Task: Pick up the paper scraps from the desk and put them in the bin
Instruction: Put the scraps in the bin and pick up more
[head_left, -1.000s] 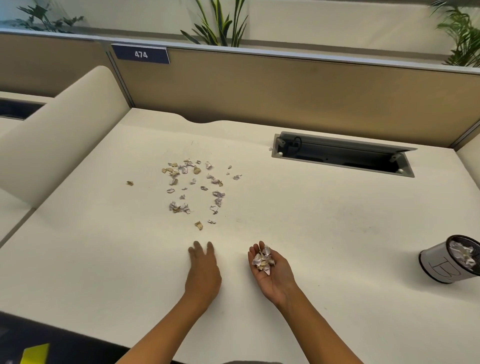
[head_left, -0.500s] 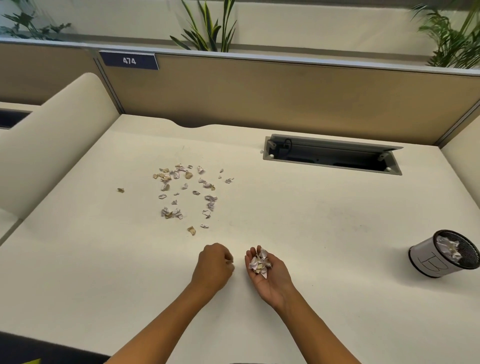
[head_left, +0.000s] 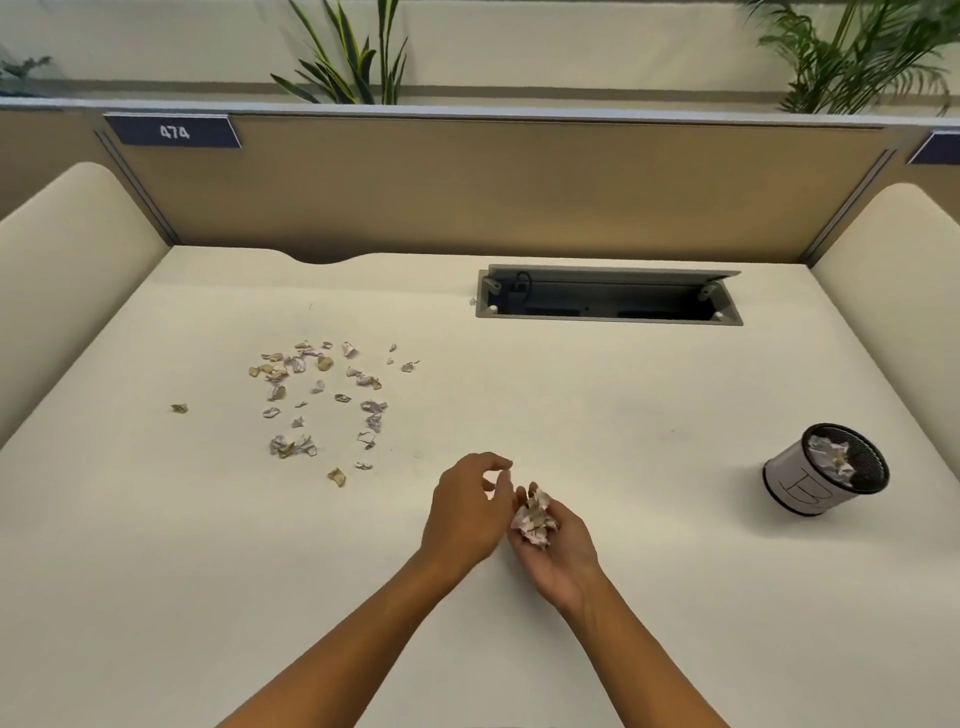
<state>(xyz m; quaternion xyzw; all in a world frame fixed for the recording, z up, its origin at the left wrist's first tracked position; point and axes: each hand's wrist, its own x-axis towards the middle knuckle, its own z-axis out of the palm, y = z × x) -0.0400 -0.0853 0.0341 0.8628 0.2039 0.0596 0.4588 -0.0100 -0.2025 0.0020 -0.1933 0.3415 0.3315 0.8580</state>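
The desk (head_left: 571, 415) was a wide cream top, closed in by a tan panel at the back and cream dividers at both sides. A loose scatter of paper scraps (head_left: 322, 400) lay on its left half, with one scrap (head_left: 179, 408) apart at the far left. A long cable slot (head_left: 608, 301) was sunk into the top near the back, right of centre. A small bin (head_left: 821, 475) stood on the right side, tilted, well apart from the scraps.

Two bare, sleeveless forearms
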